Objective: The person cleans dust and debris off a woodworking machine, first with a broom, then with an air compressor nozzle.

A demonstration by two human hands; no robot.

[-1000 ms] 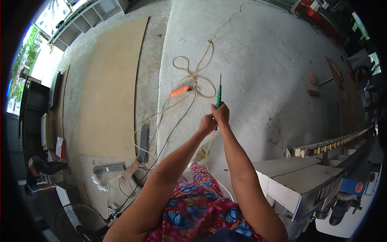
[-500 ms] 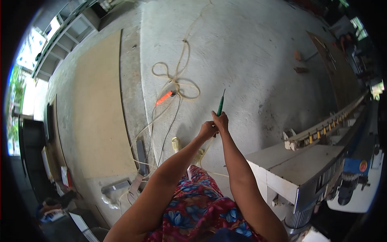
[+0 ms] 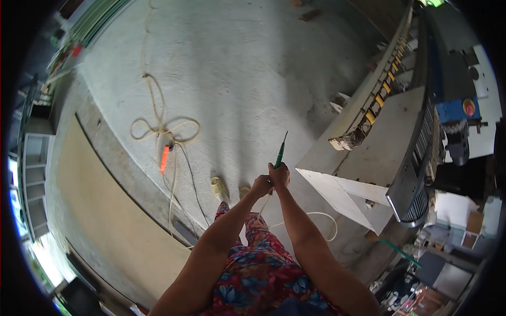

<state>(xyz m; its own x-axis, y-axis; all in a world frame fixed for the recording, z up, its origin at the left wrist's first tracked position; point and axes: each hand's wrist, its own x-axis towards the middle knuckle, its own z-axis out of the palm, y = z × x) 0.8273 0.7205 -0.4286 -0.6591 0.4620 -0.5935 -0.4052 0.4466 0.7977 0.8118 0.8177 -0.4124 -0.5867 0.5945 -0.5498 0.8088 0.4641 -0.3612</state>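
Note:
A slim screwdriver [image 3: 280,156] with a green handle and thin dark shaft points up and away from my right hand [image 3: 279,175], which is closed around its handle. My left hand [image 3: 261,185] is closed and presses against the right one. A cream cord [image 3: 263,205] hangs from beneath both hands, seemingly gripped by the left; its end is hidden by the fingers. Past my right forearm, a loop of cord [image 3: 334,224] shows at the lower right.
An orange power strip [image 3: 165,159] lies beside coiled cord [image 3: 184,131] on the concrete floor. My feet wear yellow slippers [image 3: 218,186]. A large brown board [image 3: 105,195] lies to the left. On the right stands a white machine [image 3: 369,158] with a yellow-marked rail [image 3: 387,87].
My view has turned rightward, so the machine is nearer and the power strip sits further left. Both hands remain together, with the screwdriver still held. A cord loop now shows by my right forearm.

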